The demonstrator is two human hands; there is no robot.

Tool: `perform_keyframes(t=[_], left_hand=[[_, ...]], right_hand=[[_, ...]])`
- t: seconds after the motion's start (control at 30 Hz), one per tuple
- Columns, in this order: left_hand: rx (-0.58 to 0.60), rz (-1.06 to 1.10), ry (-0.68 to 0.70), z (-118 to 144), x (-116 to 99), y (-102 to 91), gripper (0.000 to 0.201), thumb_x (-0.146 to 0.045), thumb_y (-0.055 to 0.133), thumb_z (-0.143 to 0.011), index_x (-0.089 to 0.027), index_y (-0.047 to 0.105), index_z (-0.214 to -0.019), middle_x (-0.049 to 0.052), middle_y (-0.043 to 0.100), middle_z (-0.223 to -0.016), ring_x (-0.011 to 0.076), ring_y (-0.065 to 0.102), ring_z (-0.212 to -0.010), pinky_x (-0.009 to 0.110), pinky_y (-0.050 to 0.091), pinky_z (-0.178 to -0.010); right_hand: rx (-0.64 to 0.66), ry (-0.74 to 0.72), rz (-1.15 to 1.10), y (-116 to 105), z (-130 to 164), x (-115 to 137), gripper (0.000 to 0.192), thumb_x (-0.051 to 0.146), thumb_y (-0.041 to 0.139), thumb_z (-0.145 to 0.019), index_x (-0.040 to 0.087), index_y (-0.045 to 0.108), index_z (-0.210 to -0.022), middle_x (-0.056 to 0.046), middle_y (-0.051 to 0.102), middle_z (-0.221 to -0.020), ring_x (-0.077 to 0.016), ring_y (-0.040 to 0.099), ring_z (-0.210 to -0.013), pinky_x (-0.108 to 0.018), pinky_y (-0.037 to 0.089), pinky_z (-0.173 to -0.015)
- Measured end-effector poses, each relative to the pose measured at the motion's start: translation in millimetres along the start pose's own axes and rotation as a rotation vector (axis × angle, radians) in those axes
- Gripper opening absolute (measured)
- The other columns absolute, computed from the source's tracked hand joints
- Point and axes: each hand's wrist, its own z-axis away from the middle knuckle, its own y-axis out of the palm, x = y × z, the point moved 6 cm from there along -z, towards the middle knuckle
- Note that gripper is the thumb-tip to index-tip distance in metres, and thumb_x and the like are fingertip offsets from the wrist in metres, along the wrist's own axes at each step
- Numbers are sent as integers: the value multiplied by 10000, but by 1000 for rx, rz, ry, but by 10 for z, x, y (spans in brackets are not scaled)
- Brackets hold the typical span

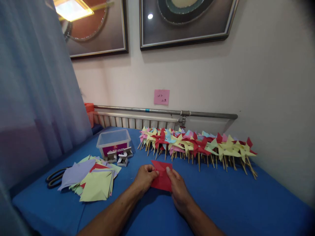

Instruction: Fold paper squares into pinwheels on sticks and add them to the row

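Observation:
Between my two hands a red paper square is held up off the blue cloth, with a cut or fold showing along its upper side. My left hand pinches its left edge, thumb on the near face. The right edge is gripped by my right hand, its thumb pressed flat near the upper corner. Just beyond stand many finished paper pinwheels on wooden sticks, in red, yellow, blue and pink. To the left lies a stack of coloured paper squares, yellow on top.
Black-handled scissors lie partly under the papers. Behind them are a clear plastic tub and small open boxes of tiny metal pieces. A pipe and a radiator run along the wall. A curtain hangs at left.

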Motion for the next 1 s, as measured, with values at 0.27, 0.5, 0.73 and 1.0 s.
perform_keyframes(t=[0.27, 0.5, 0.73, 1.0], left_hand=[[6, -5, 9, 5, 33, 21, 269, -365, 745, -555, -196, 536, -564, -51, 487, -471, 73, 360, -425, 233, 234, -462], [-9, -21, 17, -9, 46, 12, 253, -354, 733, -560, -195, 536, -564, -45, 500, -472, 79, 371, -424, 235, 237, -462], [1, -19, 0, -14, 64, 13, 245, -317, 723, -570, -196, 511, -555, -51, 498, -461, 79, 372, -428, 233, 238, -466], [-14, 39, -51, -27, 111, 17, 344, -318, 794, -552, -204, 469, -560, -68, 477, -459, 70, 359, -434, 229, 252, -475]], right_hand=[[79, 95, -148, 85, 43, 64, 507, 685, 748, -755, 192, 732, -873, -99, 796, -882, -301, 749, -940, -404, 581, -783], [11, 59, -132, 39, 49, 74, 460, 490, 913, -642, 209, 699, -936, -45, 785, -825, -266, 751, -820, -372, 569, -760], [-118, -45, 56, -147, -121, -52, 532, 504, 939, -513, 212, 684, -877, 2, 735, -729, -202, 672, -640, -333, 538, -664], [-125, -130, 219, -120, -82, 66, 384, 531, 823, -648, 234, 661, -831, 15, 685, -674, -208, 630, -621, -321, 509, -605]])
